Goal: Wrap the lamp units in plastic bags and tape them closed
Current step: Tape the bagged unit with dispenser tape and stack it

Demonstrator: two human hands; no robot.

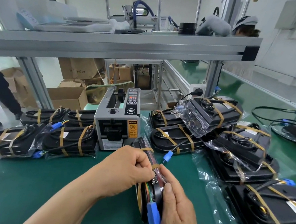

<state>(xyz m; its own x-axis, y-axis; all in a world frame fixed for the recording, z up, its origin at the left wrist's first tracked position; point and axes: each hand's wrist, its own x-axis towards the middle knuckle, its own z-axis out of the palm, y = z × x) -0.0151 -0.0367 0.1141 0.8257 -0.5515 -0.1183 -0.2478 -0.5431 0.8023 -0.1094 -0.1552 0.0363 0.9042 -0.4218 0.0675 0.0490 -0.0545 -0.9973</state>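
Observation:
A black lamp unit (144,146) in a clear plastic bag stands on its edge in front of me, with a blue connector (153,214) and coloured wires at its near end. My left hand (129,167) grips its left side, thumb and fingers pinching at a brown tape strip (155,165) that crosses the top edge. My right hand (176,201) holds the right side, its thumb pressed against the bag. A second brown tape band circles the unit farther from me.
A grey tape dispenser (117,119) stands just beyond the unit. Bagged, taped lamp units lie stacked at left (68,140) and piled at right (231,143), on the green mat (27,190). An aluminium shelf (114,41) spans overhead. A person stands at far left.

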